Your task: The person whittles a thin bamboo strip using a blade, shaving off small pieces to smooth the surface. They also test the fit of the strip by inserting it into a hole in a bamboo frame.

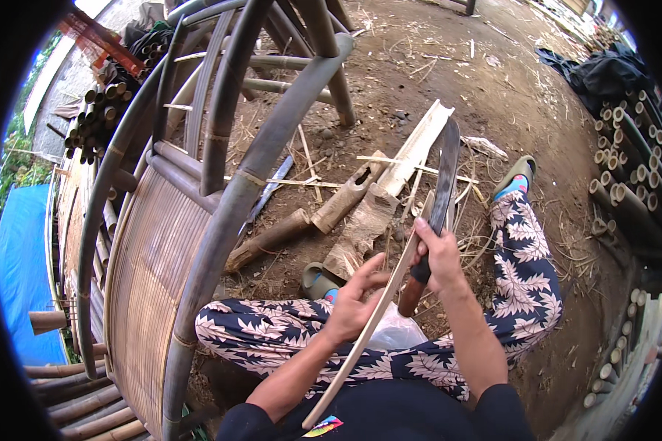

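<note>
Right fingers: clenched round the grip of a machete (446, 169), the thumb of the right hand (441, 257) forward beside the blade.
Left fingers: half curled at the left edge of a pale strip (353, 356) (whether the left hand (354, 300) grasps it, I cannot tell).
Strip: slanting between the hands, its far end beside the blade, its near end over the dark shirt (390, 411).
Blade: tip pointing far, well apart from the bamboo frame (224, 228) on the left.
Lap: patterned trousers (526, 257), knees spread, a clear plastic bag (396, 332) between them.
Ground beyond: a split bamboo length (416, 151) and a tube with a hole (349, 192), among shavings.
Left edge: the frame's long rail passes just beside the left knee, leaving little elbow room.
Right edge: soil (566, 198) gives wider room, up to stacked bamboo tubes (629, 158).
</note>
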`<move>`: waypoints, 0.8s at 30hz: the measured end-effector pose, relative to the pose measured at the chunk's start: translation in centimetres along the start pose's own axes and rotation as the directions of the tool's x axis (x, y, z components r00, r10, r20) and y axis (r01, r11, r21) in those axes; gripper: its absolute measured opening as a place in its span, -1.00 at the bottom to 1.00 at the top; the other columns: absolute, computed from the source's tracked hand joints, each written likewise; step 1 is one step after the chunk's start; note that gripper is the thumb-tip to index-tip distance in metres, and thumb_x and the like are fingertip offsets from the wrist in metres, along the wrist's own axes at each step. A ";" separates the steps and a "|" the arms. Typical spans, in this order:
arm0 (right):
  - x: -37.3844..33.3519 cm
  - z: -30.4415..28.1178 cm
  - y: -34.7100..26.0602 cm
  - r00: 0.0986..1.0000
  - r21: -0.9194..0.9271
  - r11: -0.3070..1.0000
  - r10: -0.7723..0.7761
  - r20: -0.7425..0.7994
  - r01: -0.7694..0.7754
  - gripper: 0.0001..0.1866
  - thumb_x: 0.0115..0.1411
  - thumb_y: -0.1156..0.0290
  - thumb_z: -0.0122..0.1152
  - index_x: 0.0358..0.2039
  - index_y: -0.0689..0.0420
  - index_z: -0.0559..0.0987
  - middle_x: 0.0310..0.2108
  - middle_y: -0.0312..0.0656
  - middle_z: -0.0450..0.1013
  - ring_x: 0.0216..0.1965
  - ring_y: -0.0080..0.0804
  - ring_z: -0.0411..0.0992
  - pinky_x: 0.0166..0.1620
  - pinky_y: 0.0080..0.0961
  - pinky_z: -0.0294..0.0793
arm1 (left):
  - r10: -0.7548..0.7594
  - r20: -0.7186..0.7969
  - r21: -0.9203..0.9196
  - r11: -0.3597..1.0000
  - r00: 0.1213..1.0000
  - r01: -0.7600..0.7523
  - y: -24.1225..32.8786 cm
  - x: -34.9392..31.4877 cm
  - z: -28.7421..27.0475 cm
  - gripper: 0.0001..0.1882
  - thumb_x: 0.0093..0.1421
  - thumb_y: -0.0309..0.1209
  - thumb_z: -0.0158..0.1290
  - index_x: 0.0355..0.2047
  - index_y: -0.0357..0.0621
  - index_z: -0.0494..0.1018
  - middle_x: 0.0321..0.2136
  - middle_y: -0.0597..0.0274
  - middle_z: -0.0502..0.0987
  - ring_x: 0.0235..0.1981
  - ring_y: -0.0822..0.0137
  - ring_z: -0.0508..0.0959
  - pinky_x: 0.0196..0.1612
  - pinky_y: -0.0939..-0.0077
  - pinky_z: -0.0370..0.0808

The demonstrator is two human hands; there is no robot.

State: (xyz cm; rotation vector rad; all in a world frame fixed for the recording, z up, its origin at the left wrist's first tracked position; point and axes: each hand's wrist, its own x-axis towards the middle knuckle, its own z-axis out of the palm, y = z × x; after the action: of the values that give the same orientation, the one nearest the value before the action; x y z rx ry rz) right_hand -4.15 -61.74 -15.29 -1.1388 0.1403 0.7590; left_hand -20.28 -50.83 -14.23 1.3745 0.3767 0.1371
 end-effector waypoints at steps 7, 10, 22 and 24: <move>2.3 -3.4 -3.1 0.911 -0.809 0.509 -0.407 0.074 0.293 -0.36 0.23 -0.26 0.06 -0.47 0.17 0.45 -0.69 -0.27 0.37 -0.67 -0.42 0.37 -0.59 -0.43 0.39 | -0.505 0.204 -0.176 0.824 0.839 0.539 1.6 -4.8 -3.9 -0.58 0.40 -0.30 -0.06 0.13 -0.35 0.38 -0.43 0.29 0.51 -0.53 0.54 0.52 -0.47 0.61 0.53; -1.6 -2.5 -1.1 0.920 -0.930 0.162 -0.278 0.276 0.329 -0.34 0.23 -0.31 0.01 -0.41 0.16 0.45 -0.66 -0.18 0.43 -0.62 -0.29 0.47 -0.50 -0.29 0.49 | -0.417 -0.029 -0.023 0.909 0.909 0.416 1.8 -2.8 -3.3 -0.70 0.39 -0.35 -0.05 -0.09 -0.38 0.48 -0.53 0.39 0.46 -0.62 0.62 0.40 -0.56 0.72 0.41; 3.0 -5.6 -3.3 0.913 -0.983 -0.008 -0.369 0.173 0.183 -0.26 0.27 -0.38 -0.19 -0.46 0.15 0.47 -0.66 -0.05 0.46 -0.57 -0.08 0.54 -0.45 -0.08 0.51 | -0.340 -0.153 0.163 0.917 0.928 0.363 1.5 -7.5 -1.4 -0.68 0.34 -0.49 -0.04 0.06 -0.31 0.46 -0.49 0.36 0.44 -0.55 0.59 0.37 -0.48 0.67 0.35; 6.1 -9.1 -5.1 0.896 -0.995 0.098 -0.441 -0.048 -0.005 -0.23 0.28 -0.38 -0.25 -0.43 0.17 0.50 -0.61 0.02 0.46 -0.50 -0.02 0.51 -0.36 -0.09 0.45 | -0.311 -0.074 0.300 0.899 0.948 0.318 1.9 -9.2 -2.1 -0.67 0.34 -0.50 -0.05 0.09 -0.26 0.47 -0.48 0.37 0.43 -0.55 0.61 0.36 -0.48 0.71 0.34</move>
State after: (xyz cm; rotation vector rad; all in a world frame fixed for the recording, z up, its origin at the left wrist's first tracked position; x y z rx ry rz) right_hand 5.93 -67.68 -18.17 -2.5905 -0.3537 0.2412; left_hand -29.38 -51.34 -10.99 1.6000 0.6577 -0.1815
